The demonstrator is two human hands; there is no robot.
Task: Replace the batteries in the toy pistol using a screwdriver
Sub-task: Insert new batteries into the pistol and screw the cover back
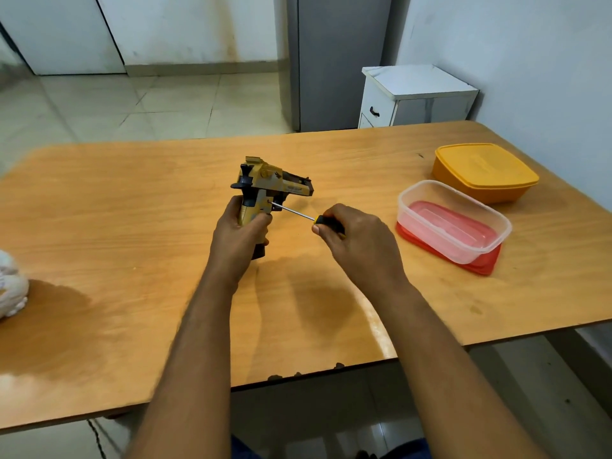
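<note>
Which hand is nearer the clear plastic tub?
Right. The right hand, gripping the screwdriver, is just left of the clear tub; the left hand holds the pistol farther left.

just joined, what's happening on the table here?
A person's left hand grips a toy pistol by its handle above the wooden table. The right hand holds a screwdriver with its tip against the pistol's grip. Two plastic containers, a clear one and a yellow one, sit to the right.

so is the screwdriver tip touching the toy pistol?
Touching. In the head view the screwdriver, gripped by the right hand, runs its shaft up to the grip of the toy pistol, held by the left hand; the tip meets the plastic with no gap.
</note>
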